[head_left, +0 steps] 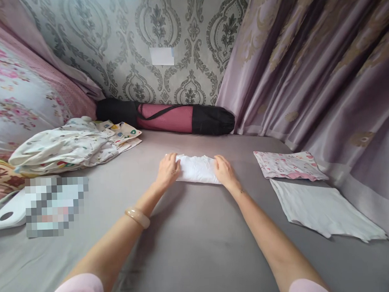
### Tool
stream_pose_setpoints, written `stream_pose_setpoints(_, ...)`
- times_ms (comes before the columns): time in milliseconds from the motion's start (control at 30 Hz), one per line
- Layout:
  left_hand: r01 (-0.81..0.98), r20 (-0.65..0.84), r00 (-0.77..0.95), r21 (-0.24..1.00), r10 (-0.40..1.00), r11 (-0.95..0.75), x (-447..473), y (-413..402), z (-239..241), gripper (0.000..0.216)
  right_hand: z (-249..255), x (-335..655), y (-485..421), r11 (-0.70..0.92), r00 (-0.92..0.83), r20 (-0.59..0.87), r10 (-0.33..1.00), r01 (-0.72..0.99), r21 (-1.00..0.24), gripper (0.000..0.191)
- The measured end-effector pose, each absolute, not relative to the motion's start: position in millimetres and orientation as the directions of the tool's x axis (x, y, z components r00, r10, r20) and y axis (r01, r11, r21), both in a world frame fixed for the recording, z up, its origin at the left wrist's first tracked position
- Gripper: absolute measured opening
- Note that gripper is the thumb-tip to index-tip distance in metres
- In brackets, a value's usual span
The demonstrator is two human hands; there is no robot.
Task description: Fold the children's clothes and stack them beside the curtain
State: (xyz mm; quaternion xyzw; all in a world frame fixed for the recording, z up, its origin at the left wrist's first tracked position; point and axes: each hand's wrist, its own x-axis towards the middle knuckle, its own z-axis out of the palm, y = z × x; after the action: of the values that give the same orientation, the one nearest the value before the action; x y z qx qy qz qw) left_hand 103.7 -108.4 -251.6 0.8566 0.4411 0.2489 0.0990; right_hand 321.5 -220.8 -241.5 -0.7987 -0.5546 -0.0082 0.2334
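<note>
A white piece of clothing [198, 169], folded into a short rectangle, lies on the grey sheet [198, 244] in front of me. My left hand [169, 169] grips its left end, with the fingers curled over the far edge. At the right end, my right hand [224, 169] holds it the same way. Some fingertips are hidden behind the cloth. To the right lie a folded white garment with a pink print [289, 165] and, nearer to me, a plain white garment [324, 207] spread flat.
A long black and pink bag [168, 118] lies against the patterned wall. At left are a heap of printed cloth [70, 144], a white board with a hole [19, 207] and a blurred-out flat item [56, 208]. Purple curtains [284, 66] hang at right.
</note>
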Motion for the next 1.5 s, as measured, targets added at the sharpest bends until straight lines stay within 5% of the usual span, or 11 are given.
stream_pose_setpoints(133, 0.667, 0.217, 0.658, 0.275, 0.721, -0.692, 127.9, -125.6, -255.1, 0.047, -242.0, 280.2, -204.7, -0.073, 0.125, 0.209, 0.97, 0.968, -0.241, 0.05)
stream_pose_setpoints(267, 0.676, 0.129, 0.699, 0.204, 0.704, -0.709, 138.5, -127.1, -259.7, 0.05, -244.9, 262.3, -193.4, -0.028, 0.052, 0.098, 0.994, 0.972, -0.232, 0.055)
stream_pose_setpoints(867, 0.764, 0.089, 0.622, 0.151, 0.778, -0.628, 134.9, -126.6, -266.1, 0.053, -258.7, 261.5, -190.7, -0.076, 0.092, 0.056, 0.994, 0.966, -0.246, 0.059)
stream_pose_setpoints(1267, 0.766, 0.123, 0.599, 0.202, 0.791, -0.611, 130.3, -111.7, -279.4, 0.07, -265.3, 268.1, -195.3, -0.335, 0.353, 0.042, 0.935, 0.915, -0.224, 0.079)
stream_pose_setpoints(1500, 0.702, 0.125, 0.682, 0.165, 0.721, -0.693, 105.0, -105.8, -273.3, 0.068, -257.1, 303.8, -214.3, -0.221, 0.211, -0.069, 0.975, 0.947, -0.231, 0.07)
